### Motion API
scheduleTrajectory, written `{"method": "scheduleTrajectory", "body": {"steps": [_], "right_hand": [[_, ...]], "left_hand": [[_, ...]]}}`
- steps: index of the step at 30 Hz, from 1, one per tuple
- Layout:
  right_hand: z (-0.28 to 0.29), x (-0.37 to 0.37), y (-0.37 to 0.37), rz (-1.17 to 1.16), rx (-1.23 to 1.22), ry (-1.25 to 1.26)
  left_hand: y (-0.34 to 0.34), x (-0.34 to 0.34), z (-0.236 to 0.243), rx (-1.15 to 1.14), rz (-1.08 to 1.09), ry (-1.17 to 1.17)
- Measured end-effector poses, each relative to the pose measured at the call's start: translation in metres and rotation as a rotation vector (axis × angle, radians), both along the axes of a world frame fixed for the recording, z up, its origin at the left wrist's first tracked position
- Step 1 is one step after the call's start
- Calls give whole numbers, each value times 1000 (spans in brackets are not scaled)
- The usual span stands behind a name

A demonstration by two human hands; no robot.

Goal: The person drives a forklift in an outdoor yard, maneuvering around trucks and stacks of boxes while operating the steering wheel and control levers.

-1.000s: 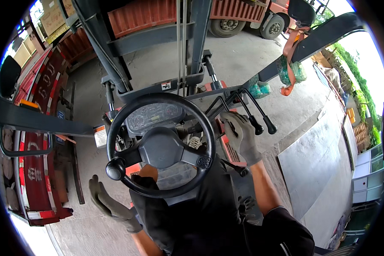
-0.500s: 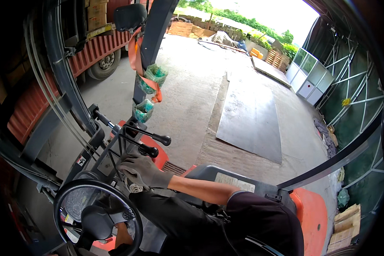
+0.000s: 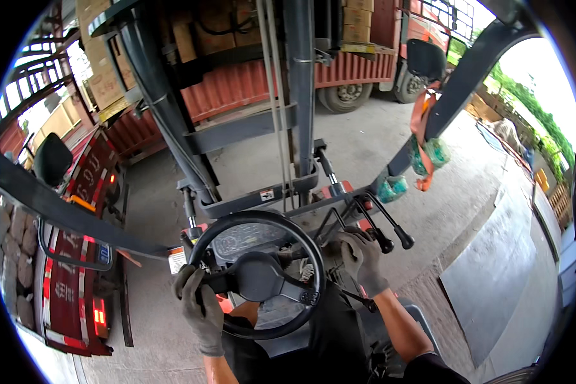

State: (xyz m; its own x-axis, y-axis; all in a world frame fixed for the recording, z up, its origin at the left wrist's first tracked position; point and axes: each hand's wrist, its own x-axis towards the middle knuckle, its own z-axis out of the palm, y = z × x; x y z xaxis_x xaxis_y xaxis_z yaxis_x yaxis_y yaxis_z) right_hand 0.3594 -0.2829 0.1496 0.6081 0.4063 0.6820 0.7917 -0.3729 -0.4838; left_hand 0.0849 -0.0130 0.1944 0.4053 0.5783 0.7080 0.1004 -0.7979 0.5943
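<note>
I sit at a forklift's controls with grey gloves on. My left hand (image 3: pixel 199 299) is closed on the left side of the black steering wheel (image 3: pixel 311 257), around its knob, which is mostly hidden. My right hand (image 3: pixel 360 254) is curled over a control lever, whose top it hides, beside two black-knobbed levers (image 3: pixel 402 236). A grey instrument panel (image 3: pixel 237 238) sits behind the wheel, under the dark mast (image 3: pixel 299 83). An orange strap (image 3: pixel 421 121) and green-filled bundles (image 3: pixel 436 153) hang on the right post.
A red truck bed (image 3: pixel 355 69) loaded with cartons (image 3: pixel 99 64) stands ahead. On the left is another red truck's tail (image 3: pixel 77 294) with lit lamps and stacked sacks. Metal plates (image 3: pixel 489 269) lie on the right, near pallets (image 3: pixel 560 203) and a white panelled booth.
My view swung right half a second ago and is back forward. My left hand has risen from beside the wheel and closed on it. My right hand remains at the levers.
</note>
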Motion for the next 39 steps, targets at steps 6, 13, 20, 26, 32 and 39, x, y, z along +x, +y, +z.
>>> {"method": "scheduleTrajectory", "body": {"steps": [6,13,20,26,32,39], "right_hand": [[1,-3,10,53,10,10],[-6,-2,11,54,5,-16],[-13,2,9,51,51,-16],[-13,1,12,62,47,-20],[-22,13,8,85,-8,-29],[8,31,36,19,29,95]], "left_hand": [[0,-8,-4,-118,15,-51],[-2,-12,3,-83,47,-41],[2,-9,6,-83,-23,-39],[3,-11,11,-78,-15,0],[9,-9,20,-82,-49,11],[24,18,51,-80,-35,102]]}}
